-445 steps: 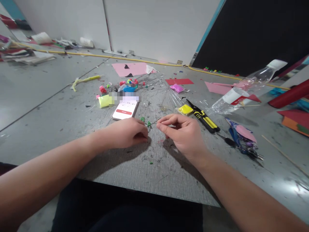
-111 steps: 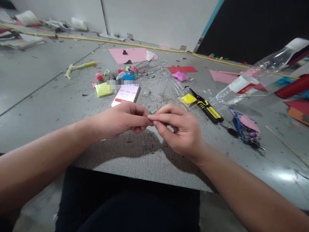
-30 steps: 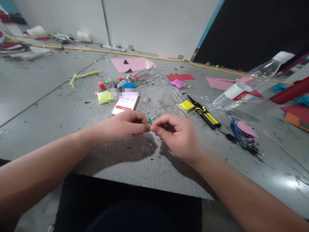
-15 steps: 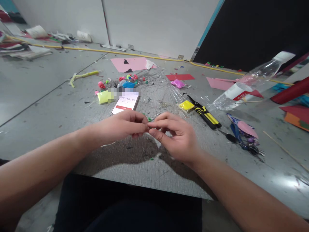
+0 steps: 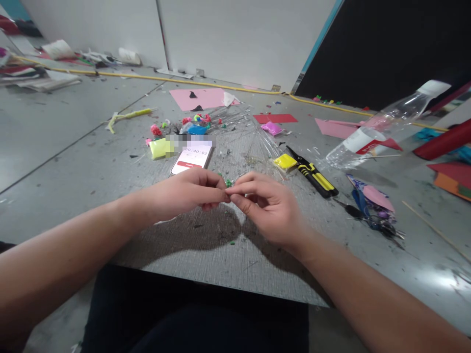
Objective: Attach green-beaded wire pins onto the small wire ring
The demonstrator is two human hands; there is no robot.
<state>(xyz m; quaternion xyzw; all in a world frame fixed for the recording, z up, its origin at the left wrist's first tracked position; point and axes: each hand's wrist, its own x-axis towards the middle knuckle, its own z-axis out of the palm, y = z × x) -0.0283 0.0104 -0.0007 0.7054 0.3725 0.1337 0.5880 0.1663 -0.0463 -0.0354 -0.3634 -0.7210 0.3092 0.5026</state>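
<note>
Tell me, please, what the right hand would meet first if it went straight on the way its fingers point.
Most likely the left hand, directly ahead of the right hand; whether their fingertips touch is unclear.

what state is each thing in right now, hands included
left hand: fingertips pinched, meeting the right hand's
right hand: thumb and fingertips pinched; anything between too hidden to tell
phone: face up, screen lit, partly hidden by the left hand
bottle: capped
yellow-and-black pliers: lying down, handles close together
yellow packet: lying by the pliers, sealed or not unclear
red sheet: lying flat
</note>
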